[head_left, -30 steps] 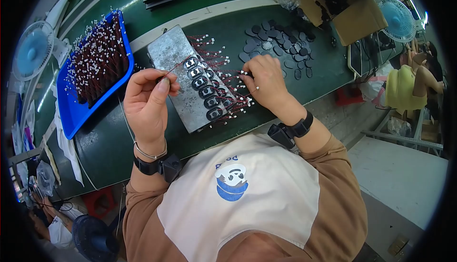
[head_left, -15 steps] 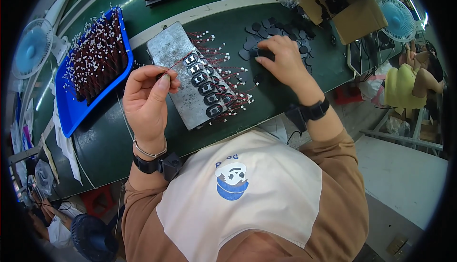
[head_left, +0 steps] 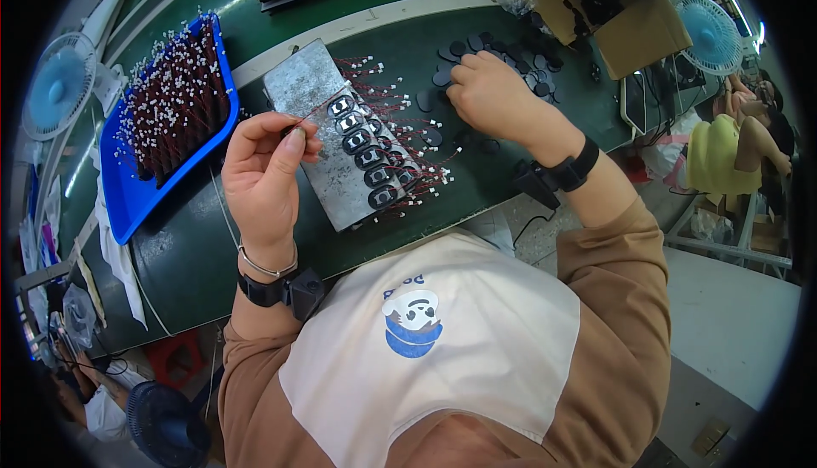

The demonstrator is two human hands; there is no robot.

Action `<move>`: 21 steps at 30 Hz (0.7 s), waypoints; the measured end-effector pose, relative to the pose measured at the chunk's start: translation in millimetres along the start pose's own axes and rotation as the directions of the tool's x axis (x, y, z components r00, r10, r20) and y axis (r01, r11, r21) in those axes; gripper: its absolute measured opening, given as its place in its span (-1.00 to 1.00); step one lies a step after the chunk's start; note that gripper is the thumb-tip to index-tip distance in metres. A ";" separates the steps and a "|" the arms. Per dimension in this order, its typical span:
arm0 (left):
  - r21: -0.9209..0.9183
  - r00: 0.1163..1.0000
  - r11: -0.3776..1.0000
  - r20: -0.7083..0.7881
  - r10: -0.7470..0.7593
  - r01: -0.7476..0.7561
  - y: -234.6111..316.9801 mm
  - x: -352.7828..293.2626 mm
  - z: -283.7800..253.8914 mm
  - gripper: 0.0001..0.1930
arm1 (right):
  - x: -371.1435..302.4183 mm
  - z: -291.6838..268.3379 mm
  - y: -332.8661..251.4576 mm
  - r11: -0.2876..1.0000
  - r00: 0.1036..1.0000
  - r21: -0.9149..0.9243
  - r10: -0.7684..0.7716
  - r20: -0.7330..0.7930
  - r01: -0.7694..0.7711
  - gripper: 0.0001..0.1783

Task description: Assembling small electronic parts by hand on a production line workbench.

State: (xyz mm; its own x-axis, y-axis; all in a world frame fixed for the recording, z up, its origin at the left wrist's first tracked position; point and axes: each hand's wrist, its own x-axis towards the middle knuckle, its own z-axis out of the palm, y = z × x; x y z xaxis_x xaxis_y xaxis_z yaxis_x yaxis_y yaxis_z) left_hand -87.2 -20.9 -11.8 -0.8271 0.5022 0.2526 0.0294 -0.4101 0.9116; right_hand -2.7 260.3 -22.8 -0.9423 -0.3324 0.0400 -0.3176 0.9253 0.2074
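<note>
My left hand (head_left: 271, 166) pinches a small dark part with a red wire (head_left: 317, 113) between thumb and fingers, left of a grey metal block (head_left: 308, 85). Most of that part is hidden by the fingertips. Rows of black oval parts (head_left: 371, 158) sit on the block, their red wires and white connectors (head_left: 442, 176) trailing off its right side. My right hand (head_left: 498, 100) is over a scatter of flat black discs (head_left: 538, 64), its fingers curled down. Whatever its fingertips hold is hidden. A loose black disc (head_left: 431, 137) lies between the hand and the wires.
At the left, a blue tray (head_left: 128, 223) holds bundled dark red wires with white connectors. An open cardboard box (head_left: 642, 34) with black pieces stands at the far right. Fans (head_left: 58, 85) flank the green table (head_left: 255, 285). A person in yellow (head_left: 723, 153) sits beyond the right side.
My right hand has curled its fingers and shifted slightly left and up among the discs, some of which have moved. My left hand keeps its pinch, nearly still.
</note>
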 end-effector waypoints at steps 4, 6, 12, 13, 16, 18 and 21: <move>-0.023 1.000 1.000 -0.006 0.001 -0.001 0.4 -0.3 1.9 -0.85 | -7.1 3.1 13.0 0.972 0.999 0.231 0.033 0.021 -0.037 -0.89; -0.034 1.000 0.999 -0.002 0.001 -0.001 0.4 -0.3 3.1 -0.85 | -5.7 5.1 17.3 0.937 0.991 0.336 0.065 0.118 -0.102 -0.89; -0.023 1.000 1.000 -0.006 -0.001 0.001 -0.2 0.5 1.1 -0.85 | -8.3 0.5 26.8 0.928 0.978 0.327 0.130 0.163 -0.178 -0.89; -0.022 1.000 1.000 -0.013 -0.001 0.001 -0.5 -0.6 0.1 -0.84 | -14.2 -4.0 25.5 0.922 0.985 0.347 0.143 0.102 -0.169 -0.88; -0.024 1.000 1.000 -0.012 -0.005 0.005 -0.1 0.7 0.6 -0.84 | -30.1 -12.7 9.9 0.909 0.986 0.389 0.167 -0.014 -0.149 -0.85; -0.028 1.000 1.000 -0.008 -0.009 0.009 -0.2 0.0 1.3 -0.84 | -41.8 -17.6 -8.4 0.900 0.994 0.432 0.095 -0.058 -0.061 -0.84; -0.016 1.000 1.000 0.013 -0.003 0.003 0.4 -0.4 2.4 -0.84 | -47.3 -11.6 -19.2 0.909 0.995 0.418 0.046 -0.092 -0.004 -0.83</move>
State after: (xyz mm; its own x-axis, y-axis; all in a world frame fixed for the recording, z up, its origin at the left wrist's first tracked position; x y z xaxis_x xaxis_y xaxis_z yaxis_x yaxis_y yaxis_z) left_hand -85.6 -19.4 -10.7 -0.8198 0.5131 0.2541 0.0178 -0.4207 0.9070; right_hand 49.2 256.1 -17.3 -0.9423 -0.3045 0.1394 -0.3293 0.9183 -0.2198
